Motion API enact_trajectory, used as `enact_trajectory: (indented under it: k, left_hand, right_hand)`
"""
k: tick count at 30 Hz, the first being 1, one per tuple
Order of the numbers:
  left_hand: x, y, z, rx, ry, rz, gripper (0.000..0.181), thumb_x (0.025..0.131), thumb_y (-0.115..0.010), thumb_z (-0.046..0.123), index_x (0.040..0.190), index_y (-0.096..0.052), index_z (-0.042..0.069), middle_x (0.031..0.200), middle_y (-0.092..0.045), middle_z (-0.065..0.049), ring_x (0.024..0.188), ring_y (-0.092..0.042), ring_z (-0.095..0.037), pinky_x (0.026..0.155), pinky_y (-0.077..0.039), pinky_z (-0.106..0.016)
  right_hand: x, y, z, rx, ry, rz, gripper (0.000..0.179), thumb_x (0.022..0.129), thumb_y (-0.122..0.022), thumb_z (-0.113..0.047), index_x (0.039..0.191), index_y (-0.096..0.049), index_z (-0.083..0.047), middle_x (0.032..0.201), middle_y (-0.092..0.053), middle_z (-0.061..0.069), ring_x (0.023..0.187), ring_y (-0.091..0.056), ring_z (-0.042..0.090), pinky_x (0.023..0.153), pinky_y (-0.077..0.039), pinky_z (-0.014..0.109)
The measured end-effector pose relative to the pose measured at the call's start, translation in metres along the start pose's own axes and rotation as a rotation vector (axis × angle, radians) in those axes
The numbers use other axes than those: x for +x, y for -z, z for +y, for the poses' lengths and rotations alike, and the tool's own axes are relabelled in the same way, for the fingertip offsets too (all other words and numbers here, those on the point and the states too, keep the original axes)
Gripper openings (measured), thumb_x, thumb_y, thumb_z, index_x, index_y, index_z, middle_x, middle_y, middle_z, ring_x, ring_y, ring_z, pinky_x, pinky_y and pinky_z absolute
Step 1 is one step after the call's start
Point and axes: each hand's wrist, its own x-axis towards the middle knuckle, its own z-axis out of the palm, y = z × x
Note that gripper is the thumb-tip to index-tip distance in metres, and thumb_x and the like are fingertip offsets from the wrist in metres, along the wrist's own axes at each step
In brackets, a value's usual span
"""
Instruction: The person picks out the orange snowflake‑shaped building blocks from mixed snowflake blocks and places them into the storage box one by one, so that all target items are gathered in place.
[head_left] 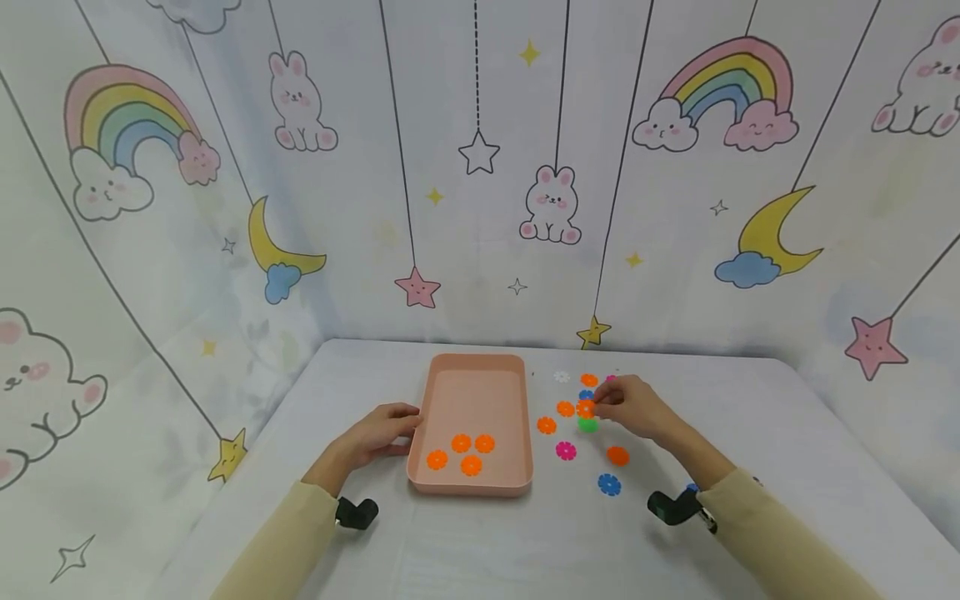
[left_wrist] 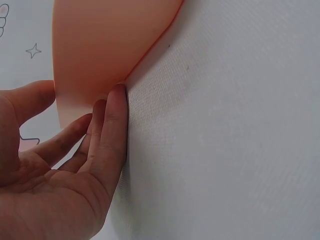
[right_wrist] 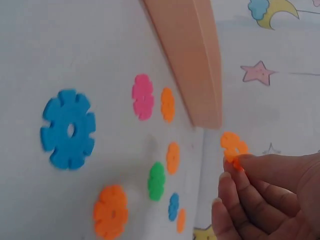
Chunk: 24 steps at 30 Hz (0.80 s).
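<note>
My right hand [head_left: 633, 405] pinches an orange notched disc [right_wrist: 233, 145] between thumb and fingertips, held up above the loose discs. Below it lie a green disc [head_left: 588, 425] and a blue disc [head_left: 586, 395], both partly covered. At the left side of a shallow pink tray [head_left: 480, 383], my left hand [head_left: 384, 433] touches the outer wall. In the left wrist view its thumb meets the rim while the extended fingers [left_wrist: 116, 112] lie low along the wall. Several orange discs [head_left: 471, 465] lie flat in the tray's near end.
More discs are scattered right of the tray: a pink disc [head_left: 566, 451], a blue disc [right_wrist: 69, 130], an orange disc [head_left: 618, 456] and a white disc [head_left: 562, 377]. A patterned curtain [head_left: 480, 250] hangs behind the white table [head_left: 465, 550].
</note>
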Motion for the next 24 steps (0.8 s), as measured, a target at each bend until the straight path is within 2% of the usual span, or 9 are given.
enact_trajectory:
  k: [7, 15, 18, 24]
  left_hand:
    - [-0.003, -0.001, 0.000, -0.003, 0.009, -0.002, 0.049, 0.105, -0.058, 0.024, 0.145, -0.049, -0.004, 0.133, -0.061, -0.018, 0.114, -0.064, -0.028, 0.091, -0.060, -0.041]
    - [-0.003, 0.000, 0.001, -0.001, 0.010, 0.001, 0.050, 0.105, -0.058, 0.026, 0.145, -0.049, -0.004, 0.133, -0.061, -0.018, 0.113, -0.064, -0.027, 0.091, -0.060, -0.041]
    - [-0.003, 0.000, 0.001, 0.001, 0.008, 0.003, 0.050, 0.105, -0.058, 0.026, 0.145, -0.049, -0.003, 0.133, -0.061, -0.018, 0.112, -0.064, -0.027, 0.091, -0.060, -0.041]
    - [-0.003, 0.000, 0.003, -0.005, 0.003, 0.000, 0.049, 0.105, -0.058, 0.025, 0.144, -0.050, -0.004, 0.132, -0.061, -0.018, 0.112, -0.064, -0.027, 0.091, -0.060, -0.041]
  right_hand:
    - [0.012, -0.021, -0.032, 0.044, 0.096, -0.049, 0.012, 0.095, -0.069, -0.008, 0.104, -0.071, 0.000, 0.094, -0.071, 0.009, 0.089, -0.067, 0.028, 0.079, -0.057, 0.030]
    - [0.027, -0.049, -0.056, 0.110, 0.085, -0.086, 0.007, 0.094, -0.070, -0.007, 0.100, -0.071, -0.004, 0.094, -0.071, 0.014, 0.092, -0.067, 0.037, 0.079, -0.058, 0.037]
    - [0.033, -0.057, -0.062, 0.106, 0.085, -0.090, 0.006, 0.094, -0.071, -0.008, 0.100, -0.071, -0.005, 0.092, -0.070, 0.011, 0.089, -0.067, 0.031, 0.079, -0.059, 0.037]
    - [0.045, -0.076, -0.068, 0.069, 0.107, -0.078, 0.005, 0.093, -0.073, -0.007, 0.098, -0.071, -0.007, 0.089, -0.068, 0.001, 0.082, -0.063, 0.017, 0.074, -0.058, 0.028]
